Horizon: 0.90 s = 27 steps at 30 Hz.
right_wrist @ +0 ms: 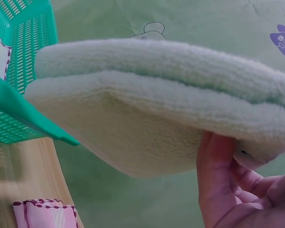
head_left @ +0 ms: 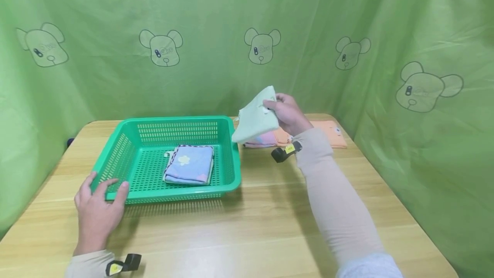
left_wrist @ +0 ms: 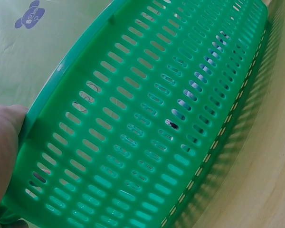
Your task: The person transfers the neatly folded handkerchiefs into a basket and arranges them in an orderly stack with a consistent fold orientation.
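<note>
My right hand (head_left: 287, 113) pinches a folded pale green towel (head_left: 254, 117) by its right edge, thumb on the near face. The towel is tilted in the air, just beyond the right rim of the green plastic basket (head_left: 233, 158). In the right wrist view its thick, fluffy folded layers (right_wrist: 133, 95) fill the middle. My left hand (head_left: 98, 209) grips the basket's near left corner, fingers bent over the rim. A folded blue towel (head_left: 193, 164) with a pale flower and dark stitched edge lies on the basket floor.
Behind my right hand, a folded pink-purple towel (head_left: 261, 138) and orange towels (head_left: 329, 133) lie along the table's back edge, partly hidden. The wooden table (head_left: 262, 226) is enclosed by a green curtain (head_left: 216, 12) with bear-head prints, close behind and to both sides.
</note>
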Each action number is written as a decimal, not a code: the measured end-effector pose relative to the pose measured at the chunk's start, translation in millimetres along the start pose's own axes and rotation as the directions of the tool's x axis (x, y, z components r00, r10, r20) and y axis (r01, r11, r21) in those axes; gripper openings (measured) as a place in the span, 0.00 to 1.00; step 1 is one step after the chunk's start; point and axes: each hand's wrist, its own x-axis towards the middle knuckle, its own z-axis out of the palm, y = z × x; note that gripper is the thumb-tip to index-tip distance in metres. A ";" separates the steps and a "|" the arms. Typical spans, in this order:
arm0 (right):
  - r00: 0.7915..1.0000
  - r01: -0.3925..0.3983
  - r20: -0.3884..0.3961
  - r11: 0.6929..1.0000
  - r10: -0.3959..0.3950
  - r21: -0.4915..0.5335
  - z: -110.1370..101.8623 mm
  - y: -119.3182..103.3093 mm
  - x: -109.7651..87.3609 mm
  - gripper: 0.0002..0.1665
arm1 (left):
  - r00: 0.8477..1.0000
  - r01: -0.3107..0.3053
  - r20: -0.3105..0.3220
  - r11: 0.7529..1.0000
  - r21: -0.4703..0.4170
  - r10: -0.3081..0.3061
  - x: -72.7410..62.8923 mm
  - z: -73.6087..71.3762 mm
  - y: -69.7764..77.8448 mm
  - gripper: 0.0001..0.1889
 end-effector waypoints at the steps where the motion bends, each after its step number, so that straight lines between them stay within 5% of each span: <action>1: 1.000 0.004 0.001 1.000 -0.004 0.001 0.6 -0.7 -0.3 0.24 | 1.000 -0.001 -0.001 1.000 -0.001 0.001 0.1 -0.1 0.1 0.27; 27: 0.998 0.053 -0.049 0.991 -0.047 0.120 29.0 1.6 5.1 0.22 | 1.000 0.005 0.007 1.000 -0.003 -0.005 0.5 -0.2 -1.5 0.28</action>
